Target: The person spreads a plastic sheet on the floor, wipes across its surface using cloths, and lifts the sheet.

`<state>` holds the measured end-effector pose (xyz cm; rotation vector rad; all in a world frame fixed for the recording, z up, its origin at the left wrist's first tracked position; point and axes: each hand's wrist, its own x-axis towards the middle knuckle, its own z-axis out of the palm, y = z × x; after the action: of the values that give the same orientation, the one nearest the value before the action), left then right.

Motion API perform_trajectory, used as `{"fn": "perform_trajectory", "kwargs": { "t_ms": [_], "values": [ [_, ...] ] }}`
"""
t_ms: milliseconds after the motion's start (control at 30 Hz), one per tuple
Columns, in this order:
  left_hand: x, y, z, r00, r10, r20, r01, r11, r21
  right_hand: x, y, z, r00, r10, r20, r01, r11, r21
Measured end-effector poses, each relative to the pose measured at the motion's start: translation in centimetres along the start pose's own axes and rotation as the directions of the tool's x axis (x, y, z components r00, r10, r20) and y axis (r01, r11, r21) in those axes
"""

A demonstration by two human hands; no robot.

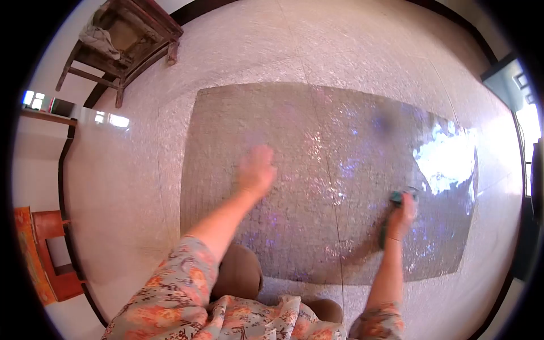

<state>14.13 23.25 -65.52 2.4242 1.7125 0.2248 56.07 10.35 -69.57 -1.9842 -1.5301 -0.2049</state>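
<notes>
lying flat on the pale, shiny tiled floor (122, 187), under both hands: a finely crackled, grey-brown, glossy, roughly rectangular sheet (294, 198). spread out full rather than rolled or draped, probably to have even support from beneath and most of its face within reach of both arms.

gripping, in the right hand (402, 214), a small dark-teal object (395, 197), too blurred to name. clasped with fingers curled round it, likely for a firm hold; cannot tell if touching the sheet or lifted just off it. beyond that hand and to its right, a bright white glare (445, 161) on the gloss, probably window light.

holding nothing visible in the left hand (258, 170): fingers loosely extended, blurred, over the sheet and well apart from the right hand. reaching out there perhaps for balance or to steady the surface; cannot tell if pressing or hovering.

nearer than both hands, brown-clothed knees (237, 272) bent at the sheet's near edge, likely for a low reach. far beyond the left hand and to its left, a dark-brown wooden chair (133, 45) bearing a crumpled grey cloth (101, 41), standing off the sheet, seemingly to leave room
</notes>
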Motion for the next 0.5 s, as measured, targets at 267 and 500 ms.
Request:
{"fn": "perform_trajectory", "kwargs": {
  "t_ms": [267, 500],
  "values": [
    [-2.2, -15.5, -1.4, 0.944, -0.299, -0.141, 0.324, 0.919, 0.223, 7.9, 11.0, 3.4, 0.949, 0.286, -0.129, -0.307, 0.931, -0.195],
    [-1.6, -15.4, -2.3, 0.947, -0.312, -0.073, 0.320, 0.934, 0.160, 22.2, -19.8, 19.1, 0.978, -0.172, 0.120, 0.151, 0.975, 0.163]
  ]
}}
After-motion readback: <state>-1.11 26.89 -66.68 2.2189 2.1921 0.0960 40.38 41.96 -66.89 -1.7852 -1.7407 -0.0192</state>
